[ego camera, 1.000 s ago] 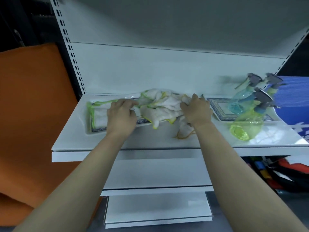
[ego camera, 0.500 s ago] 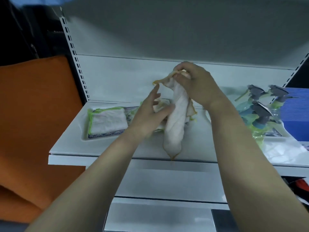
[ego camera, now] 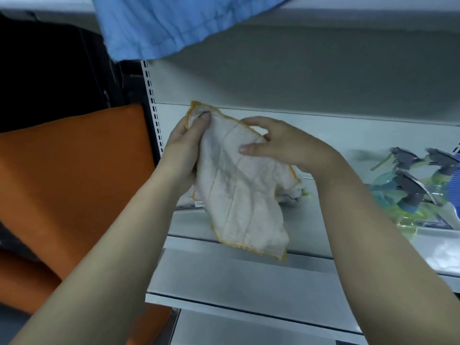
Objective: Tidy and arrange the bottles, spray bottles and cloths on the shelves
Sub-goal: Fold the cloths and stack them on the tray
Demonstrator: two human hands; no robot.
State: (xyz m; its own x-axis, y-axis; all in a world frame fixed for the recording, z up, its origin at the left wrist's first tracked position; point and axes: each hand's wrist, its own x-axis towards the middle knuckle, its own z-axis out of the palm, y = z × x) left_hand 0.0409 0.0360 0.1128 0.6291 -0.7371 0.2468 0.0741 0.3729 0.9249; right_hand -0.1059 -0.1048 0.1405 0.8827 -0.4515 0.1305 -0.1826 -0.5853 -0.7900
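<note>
I hold a white cloth with an orange hem (ego camera: 239, 195) spread in the air in front of the white shelf (ego camera: 249, 235). My left hand (ego camera: 184, 150) pinches its top left corner. My right hand (ego camera: 281, 143) grips its upper right edge between thumb and fingers. The cloth hangs down over the shelf's front edge. Behind it, more crumpled cloths (ego camera: 293, 192) lie on the shelf, mostly hidden. Spray bottles (ego camera: 408, 195), green and blue with grey triggers, lie in a heap at the right.
A blue cloth (ego camera: 174, 23) hangs from the shelf above, at the top of the view. An orange panel (ego camera: 69, 183) stands left of the shelf upright (ego camera: 152, 108). Lower shelves (ego camera: 249, 277) show beneath my arms. A blue object (ego camera: 456, 185) sits at the far right.
The orange-hemmed cloth has come up off the heap on the tray; it hung bunched from my right hand, and now both hands hold it opened out. The view has tilted upward.
</note>
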